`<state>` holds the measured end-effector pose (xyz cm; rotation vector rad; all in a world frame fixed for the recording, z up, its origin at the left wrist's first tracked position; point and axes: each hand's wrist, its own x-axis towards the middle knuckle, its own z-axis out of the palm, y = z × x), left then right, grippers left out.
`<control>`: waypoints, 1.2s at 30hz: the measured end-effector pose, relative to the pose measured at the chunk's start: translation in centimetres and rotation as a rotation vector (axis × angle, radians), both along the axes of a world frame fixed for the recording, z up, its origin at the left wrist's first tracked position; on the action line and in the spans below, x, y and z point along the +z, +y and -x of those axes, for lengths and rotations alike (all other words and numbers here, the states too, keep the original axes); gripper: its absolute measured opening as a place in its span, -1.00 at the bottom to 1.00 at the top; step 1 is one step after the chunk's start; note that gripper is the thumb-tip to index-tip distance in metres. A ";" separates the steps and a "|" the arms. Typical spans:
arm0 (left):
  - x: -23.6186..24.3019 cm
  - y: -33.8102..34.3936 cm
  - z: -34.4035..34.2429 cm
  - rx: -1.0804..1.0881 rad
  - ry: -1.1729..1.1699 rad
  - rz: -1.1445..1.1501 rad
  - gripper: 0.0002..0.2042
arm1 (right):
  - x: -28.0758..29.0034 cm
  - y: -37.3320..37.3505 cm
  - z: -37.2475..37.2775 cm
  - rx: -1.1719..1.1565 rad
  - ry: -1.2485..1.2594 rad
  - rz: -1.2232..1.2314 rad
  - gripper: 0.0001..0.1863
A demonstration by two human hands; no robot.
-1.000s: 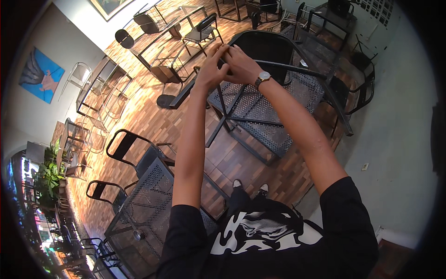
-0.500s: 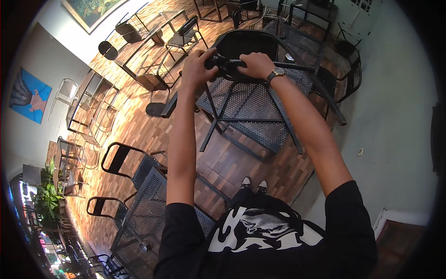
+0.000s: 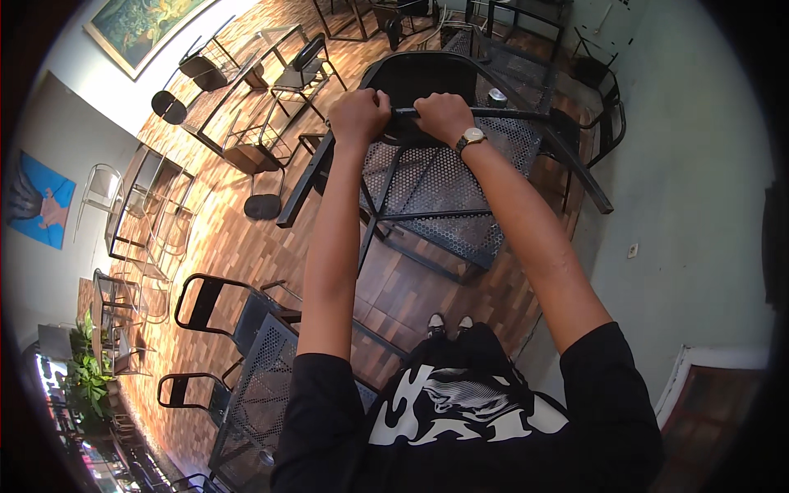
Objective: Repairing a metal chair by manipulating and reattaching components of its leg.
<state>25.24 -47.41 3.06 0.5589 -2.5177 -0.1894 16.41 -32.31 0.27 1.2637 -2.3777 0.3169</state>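
Left hand (image 3: 359,115): up near 12 o'clock, knuckles on top, wrapped round the bar of a black metal frame (image 3: 518,114).
Right hand (image 3: 444,117): just beside the left one, also near 12, fist closed on the same bar. Fingertips are tucked out of sight on both, fwiw.
Wrist: a watch (image 3: 472,137) with a pale dial, right arm.
Frame: 12 o'clock, crossbar pretty much level, one leg angling down toward 11 and another toward 2. Can't tell if it's touching the table below.
Chair (image 3: 427,74): black one, 12 o'clock, right behind the hands.
Mesh table (image 3: 460,181): around 1 o'clock, dark and full of holes, partly behind the frame.
Near table (image 3: 255,394): another mesh one at 7, with two black chairs (image 3: 205,302) around 8.
Walls: blue painting (image 3: 43,205) at 9, gold-framed picture (image 3: 148,37) at 10, outlet (image 3: 633,251) at 3.
Shoes (image 3: 436,323): toward 6, planted on the wood-look floor (image 3: 386,308).
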 end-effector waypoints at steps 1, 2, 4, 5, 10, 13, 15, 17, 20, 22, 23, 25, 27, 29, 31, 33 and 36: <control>0.7 -0.1 0.4 0.032 -0.068 -0.051 -0.58 | -0.3 0.0 0.1 0.000 0.011 0.009 -0.80; 1.4 -0.1 0.8 0.065 -0.136 -0.100 -0.58 | -0.5 0.2 0.4 -0.010 0.013 0.005 -0.80; 2.0 -0.9 1.6 0.073 -0.228 -0.167 -0.54 | -0.6 -0.1 0.2 -0.007 0.015 0.015 -0.80; 1.9 -0.7 1.8 0.111 -0.213 -0.130 -0.57 | -0.5 -0.2 0.1 -0.005 0.014 0.015 -0.80; -1.8 0.2 -0.2 -0.190 0.375 0.254 -0.78 | -0.5 0.1 0.5 -0.018 0.028 0.003 -0.80; -2.7 0.2 -0.6 -0.213 0.512 0.221 -0.83 | -0.1 0.6 0.7 0.007 0.005 -0.025 -0.81; -2.4 0.3 -0.6 -0.142 0.456 0.196 -0.81 | -0.5 0.6 -0.1 0.013 -0.026 -0.003 -0.80; -1.3 0.0 -0.1 -0.020 0.290 0.032 -0.71 | -0.3 0.5 0.3 0.017 -0.030 -0.009 -0.79; 1.0 -2.2 1.3 0.149 0.076 -0.241 -0.52 | -0.6 0.0 0.5 0.016 0.001 0.009 -0.81; 1.3 -3.3 2.5 0.181 0.050 -0.233 -0.51 | -0.4 -0.2 0.0 0.027 -0.001 0.014 -0.81; 1.3 -3.8 2.6 0.206 0.022 -0.225 -0.51 | -0.3 -0.4 -0.2 0.032 -0.004 0.021 -0.82; 0.5 -1.7 3.4 0.115 0.133 -0.166 -0.53 | -0.4 0.0 0.3 0.009 -0.016 0.014 -0.82; -0.5 0.2 2.9 0.059 0.310 0.064 -0.67 | -0.4 0.0 0.3 -0.008 -0.027 0.018 -0.82; -1.2 0.6 1.9 0.109 0.447 0.207 -0.70 | -0.6 -0.2 0.2 -0.014 -0.018 0.037 -0.84; -1.8 1.0 0.8 0.159 0.497 0.348 -0.74 | -0.6 -0.2 0.3 -0.022 -0.012 0.031 -0.85; -3.5 0.6 -0.1 0.103 0.431 0.317 -0.72 | -0.6 -0.3 0.3 -0.026 -0.005 0.029 -0.87; -4.6 1.2 -1.6 -0.050 0.425 0.328 -0.69 | -0.8 0.0 0.6 -0.025 0.015 0.055 -0.89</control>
